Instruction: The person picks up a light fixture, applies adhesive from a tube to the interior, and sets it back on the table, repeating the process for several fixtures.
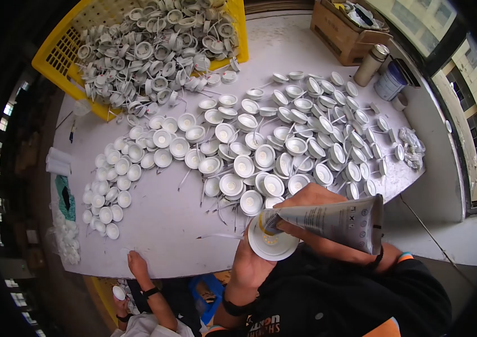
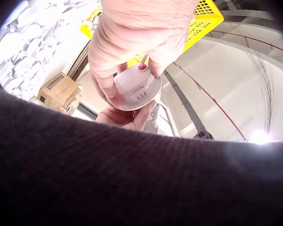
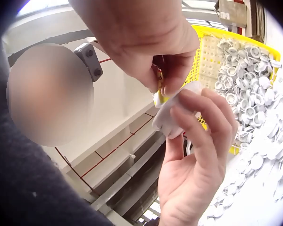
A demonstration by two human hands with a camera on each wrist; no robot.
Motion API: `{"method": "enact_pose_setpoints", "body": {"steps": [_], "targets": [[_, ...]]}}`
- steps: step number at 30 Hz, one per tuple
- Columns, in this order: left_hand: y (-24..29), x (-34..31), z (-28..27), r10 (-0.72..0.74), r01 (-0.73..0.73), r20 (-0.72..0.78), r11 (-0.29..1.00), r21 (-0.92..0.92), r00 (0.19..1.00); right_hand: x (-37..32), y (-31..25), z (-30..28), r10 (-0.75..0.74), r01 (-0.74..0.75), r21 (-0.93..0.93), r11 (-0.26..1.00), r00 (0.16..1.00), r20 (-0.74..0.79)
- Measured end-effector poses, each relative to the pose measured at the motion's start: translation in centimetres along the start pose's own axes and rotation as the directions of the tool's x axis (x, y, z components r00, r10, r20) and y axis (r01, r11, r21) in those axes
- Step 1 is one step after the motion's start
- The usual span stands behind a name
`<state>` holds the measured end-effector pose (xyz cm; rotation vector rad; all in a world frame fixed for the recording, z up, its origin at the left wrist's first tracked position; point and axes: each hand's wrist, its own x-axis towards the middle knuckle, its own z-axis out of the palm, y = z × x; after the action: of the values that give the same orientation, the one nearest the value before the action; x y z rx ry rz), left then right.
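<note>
My left hand (image 1: 249,268) grips a white round LED downlight (image 1: 279,247), its ring of yellow dots facing up. In the left wrist view the fingers wrap the downlight's back (image 2: 131,87), where a cable with a red grommet comes out. Above it, my right hand (image 1: 312,195) holds a grey-and-white squeeze tube (image 1: 334,223) tilted, with its nozzle end over the inside of the downlight. The right wrist view shows that hand (image 3: 146,42) pinching close to the rim of the downlight (image 3: 167,120); most of the tube is hidden there.
Many white downlights (image 1: 225,133) with cables cover the table (image 1: 159,224) ahead. A yellow crate (image 1: 53,70) heaped with more stands at the far left. At the back right are a cardboard box (image 1: 339,36) and a metal canister (image 1: 370,66). Another person's arm (image 1: 151,286) reaches the near edge.
</note>
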<state>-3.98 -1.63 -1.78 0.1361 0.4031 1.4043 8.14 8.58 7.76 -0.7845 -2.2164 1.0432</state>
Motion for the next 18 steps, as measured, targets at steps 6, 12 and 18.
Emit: {"method": "enact_pose_setpoints", "body": {"steps": [6,12,18], "targets": [[1.9,-0.1,-1.8,-0.001,0.01,-0.083,0.994,0.112,0.997,-0.7,2.0,-0.1,0.251,-0.272,0.202,0.941,0.96,0.122],[6.1,-1.0,-13.5,0.318,-0.087,-0.504,0.899,0.43,0.803,-1.6,2.4,2.0,0.47,-0.329,0.6,0.729,0.878,-0.091],[10.5,-4.0,-26.6,0.568,0.283,-0.731,0.681,0.675,0.377,-0.8,2.4,2.9,0.494,-0.4,0.565,0.722,0.869,-0.015]]}}
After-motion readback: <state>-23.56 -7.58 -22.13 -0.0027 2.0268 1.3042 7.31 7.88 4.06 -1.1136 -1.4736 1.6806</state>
